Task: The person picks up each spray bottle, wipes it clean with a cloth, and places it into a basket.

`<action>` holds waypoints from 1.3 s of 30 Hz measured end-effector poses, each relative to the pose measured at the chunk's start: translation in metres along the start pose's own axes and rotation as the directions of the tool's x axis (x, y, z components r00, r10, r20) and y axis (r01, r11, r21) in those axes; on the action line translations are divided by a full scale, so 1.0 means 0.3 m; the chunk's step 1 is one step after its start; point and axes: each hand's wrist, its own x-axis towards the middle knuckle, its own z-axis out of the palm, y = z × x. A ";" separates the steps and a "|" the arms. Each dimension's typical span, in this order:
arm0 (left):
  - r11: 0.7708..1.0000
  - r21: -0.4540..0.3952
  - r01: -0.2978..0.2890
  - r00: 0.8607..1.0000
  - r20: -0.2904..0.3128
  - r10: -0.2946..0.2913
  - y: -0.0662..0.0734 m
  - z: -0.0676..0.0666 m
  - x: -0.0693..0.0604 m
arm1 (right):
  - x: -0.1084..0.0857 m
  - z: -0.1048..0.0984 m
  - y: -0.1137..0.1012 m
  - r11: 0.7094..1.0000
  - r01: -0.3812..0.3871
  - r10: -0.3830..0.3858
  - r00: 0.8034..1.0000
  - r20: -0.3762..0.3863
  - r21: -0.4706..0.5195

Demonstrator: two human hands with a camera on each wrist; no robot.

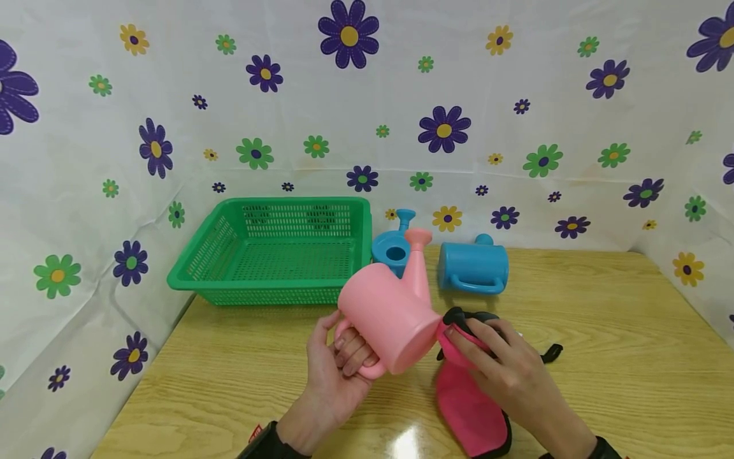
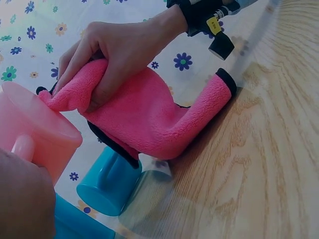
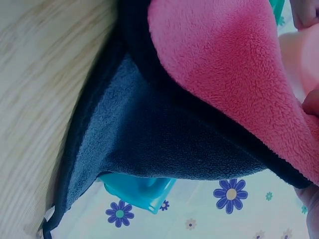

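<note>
My left hand point(image 1: 338, 363) grips the handle of a pink toy watering can point(image 1: 390, 319), held tilted above the table with its spout pointing up and away. In my right hand point(image 1: 510, 370) is a bunched cloth point(image 1: 473, 408), pink on one face and dark grey on the other, with black edging. Part of the cloth touches the can near its base rim, and the rest hangs down to the tabletop. The left wrist view shows the right fingers pinching the cloth point(image 2: 139, 109) beside the can point(image 2: 40, 129). The cloth fills most of the right wrist view.
A green plastic basket point(image 1: 275, 296) stands at the back left of the wooden table point(image 1: 602, 382). Beside it is a blue watering can point(image 1: 390, 245), standing upright and partly hidden by the pink one. Another blue can point(image 1: 473, 264) lies on its side. A flowered sheet point(image 1: 545, 76) hangs behind.
</note>
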 end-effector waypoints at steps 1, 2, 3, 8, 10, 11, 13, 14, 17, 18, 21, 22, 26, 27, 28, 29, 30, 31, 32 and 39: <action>1.000 0.001 0.000 1.000 0.001 0.000 -0.001 -0.001 0.000 | -0.001 -0.002 0.003 1.000 -0.005 0.005 1.000 0.009 -0.005; 1.000 -0.001 0.000 1.000 0.000 0.000 -0.002 -0.001 0.001 | -0.003 -0.003 0.006 1.000 -0.010 0.010 1.000 0.017 -0.009; 1.000 -0.003 -0.001 1.000 0.001 0.001 -0.002 -0.001 0.001 | -0.003 -0.005 0.007 1.000 -0.014 0.014 1.000 0.024 -0.013; 1.000 -0.007 0.004 1.000 0.005 -0.004 -0.006 -0.003 0.000 | -0.004 -0.004 0.014 0.999 -0.021 0.021 1.000 0.001 -0.029; 1.000 -0.008 0.007 1.000 0.008 -0.007 -0.007 -0.004 -0.001 | -0.003 0.000 0.016 0.999 -0.015 0.015 1.000 -0.024 -0.034; 1.000 -0.006 0.007 1.000 0.010 -0.007 -0.008 -0.005 -0.002 | -0.002 0.002 0.016 0.999 -0.011 0.010 0.999 -0.034 -0.034; 1.000 -0.009 0.008 1.000 0.014 -0.008 -0.008 -0.006 -0.003 | -0.002 0.006 0.018 0.999 -0.005 0.004 0.999 -0.048 -0.032; 1.000 -0.011 0.008 1.000 0.017 -0.008 -0.008 -0.007 -0.003 | -0.002 0.009 0.019 1.000 -0.003 0.001 0.999 -0.052 -0.031; 1.000 -0.016 0.007 1.000 0.021 -0.006 -0.009 -0.010 -0.004 | -0.002 0.014 0.020 1.000 0.003 -0.005 0.998 -0.059 -0.031; 1.000 -0.021 0.007 1.000 0.023 -0.006 -0.009 -0.010 -0.004 | -0.002 0.016 0.020 0.999 0.005 -0.007 0.998 -0.060 -0.033; 0.999 -0.033 0.005 1.000 0.026 -0.004 -0.009 -0.009 -0.003 | -0.002 0.018 0.021 0.999 0.009 -0.011 0.998 -0.061 -0.034; 0.999 -0.038 0.005 1.000 0.026 -0.004 -0.009 -0.009 -0.002 | -0.002 0.019 0.021 0.999 0.010 -0.012 0.998 -0.061 -0.033; 0.998 -0.059 0.006 1.000 0.027 -0.004 -0.009 -0.008 0.000 | -0.003 0.021 0.016 1.000 0.009 -0.010 0.998 -0.055 -0.020; 0.998 -0.064 0.006 1.000 0.026 -0.004 -0.009 -0.008 0.000 | -0.004 0.022 0.014 1.000 0.009 -0.010 0.998 -0.054 -0.017; 0.998 -0.068 0.007 1.000 0.025 -0.005 -0.009 -0.007 0.000 | -0.004 0.022 0.012 1.000 0.009 -0.010 0.999 -0.053 -0.012; 0.997 -0.072 0.006 1.000 0.023 -0.005 -0.009 -0.007 0.000 | -0.005 0.022 0.010 1.000 0.005 -0.005 0.999 -0.046 -0.004; 0.997 -0.075 0.005 1.000 0.022 -0.004 -0.009 -0.007 0.000 | -0.006 0.021 0.008 1.000 0.001 -0.001 0.999 -0.039 0.003; 0.997 -0.077 0.005 1.000 0.020 -0.003 -0.009 -0.007 -0.001 | -0.006 0.021 0.006 1.000 0.001 -0.001 0.999 -0.038 0.005; 0.997 -0.081 0.005 1.000 0.018 -0.004 -0.009 -0.006 -0.001 | -0.007 0.020 0.003 1.000 -0.004 0.005 1.000 -0.028 0.011; 0.992 -0.123 0.005 0.999 0.041 0.000 -0.011 -0.002 0.002 | -0.005 0.022 0.004 0.999 0.028 -0.029 1.000 0.006 0.037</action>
